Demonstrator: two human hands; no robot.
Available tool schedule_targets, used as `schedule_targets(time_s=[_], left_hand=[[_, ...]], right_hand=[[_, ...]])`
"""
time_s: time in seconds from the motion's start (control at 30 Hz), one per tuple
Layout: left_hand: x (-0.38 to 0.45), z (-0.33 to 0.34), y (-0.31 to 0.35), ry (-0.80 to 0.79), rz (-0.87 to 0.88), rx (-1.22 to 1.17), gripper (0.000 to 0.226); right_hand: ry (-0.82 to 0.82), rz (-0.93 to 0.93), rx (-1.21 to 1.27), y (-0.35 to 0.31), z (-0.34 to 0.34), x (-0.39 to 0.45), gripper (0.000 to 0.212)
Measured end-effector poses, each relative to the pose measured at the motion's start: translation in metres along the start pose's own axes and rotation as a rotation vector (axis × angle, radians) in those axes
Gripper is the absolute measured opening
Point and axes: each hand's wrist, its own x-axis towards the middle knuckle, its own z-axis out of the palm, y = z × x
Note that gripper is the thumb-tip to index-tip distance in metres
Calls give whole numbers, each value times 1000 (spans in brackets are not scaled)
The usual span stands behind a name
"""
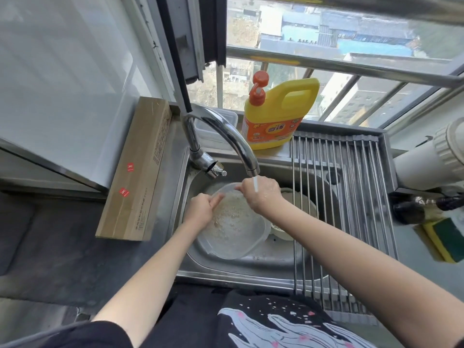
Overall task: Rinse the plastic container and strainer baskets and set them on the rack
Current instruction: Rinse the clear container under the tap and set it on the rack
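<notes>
A clear plastic container [236, 229] with foamy water inside is tilted in the steel sink [263, 270]. My left hand [200, 209] grips its left rim, thumb on the inside. My right hand [261, 194] pinches the far rim, and water from the tap [226, 136] runs over the back of this hand. Pale strainer baskets [296, 204] lie in the sink to the right, partly hidden behind the container and my right forearm. The roll-up metal rack [351, 197] spans the sink's right half and carries nothing.
A yellow detergent bottle [278, 116] stands on the ledge behind the sink. A long cardboard box [138, 172] leans at the left. A clear tub [221, 121] sits behind the tap. A sponge [444, 239] and a white appliance [431, 159] lie at the right.
</notes>
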Motion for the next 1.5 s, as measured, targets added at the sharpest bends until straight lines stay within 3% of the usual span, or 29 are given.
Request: schedule_targets(time_s=[0.07, 0.13, 0.23, 0.33, 0.43, 0.57, 0.63, 0.73, 0.8, 0.9, 1.03, 1.07, 1.13, 1.2, 1.23, 1.3, 1.37, 1.5], left_hand=[[2, 0, 0, -51, -3, 29, 28], [1, 1, 5, -46, 11, 60, 18], [-3, 3, 16, -79, 52, 103, 15], [1, 4, 23, -159, 97, 100, 28], [7, 2, 21, -153, 108, 159, 47], [16, -9, 9, -36, 37, 225, 17], [20, -13, -2, -8, -9, 195, 20], [19, -13, -16, 13, -181, -136, 33], [11, -8, -21, -88, -324, -373, 41], [-6, 6, -17, -350, -416, -577, 35], [-18, 20, -1, -427, -466, -840, 30], [-18, 25, 1, -420, -466, -829, 34], [-20, 31, 4, -335, -448, -738, 44], [-21, 36, 4, -208, -439, -626, 49], [-22, 36, 4, -155, -431, -573, 46], [-24, 34, 6, -77, -377, -421, 33], [-24, 31, 6, -16, -329, -330, 30], [-23, 27, 11, 65, -169, -147, 35]], right_hand=[[-5, -11, 22, 2, 0, -2, 37], [46, -80, -9, 2, 0, -7, 32], [5, -192, -172, 5, -5, -5, 50], [-99, -119, -206, 8, -8, 4, 25], [-105, -72, -69, 8, 0, 4, 19], [-68, 102, 184, 6, -1, -5, 24], [-18, 159, 323, 9, -1, -15, 24], [39, 148, 432, 12, 9, -37, 46], [71, 149, 480, 13, 17, -52, 56], [137, 289, 773, 17, 32, -62, 61], [61, 356, 1124, 14, 42, -83, 55], [44, 368, 1051, 13, 41, -87, 52], [131, 405, 580, 16, 38, -86, 51], [305, 257, 175, 19, 39, -81, 47], [309, 117, 72, 16, 38, -77, 41], [152, -109, -16, 11, 37, -66, 35], [-7, -45, -87, 8, 37, -50, 47], [-244, 72, -458, -20, 51, -29, 70]])
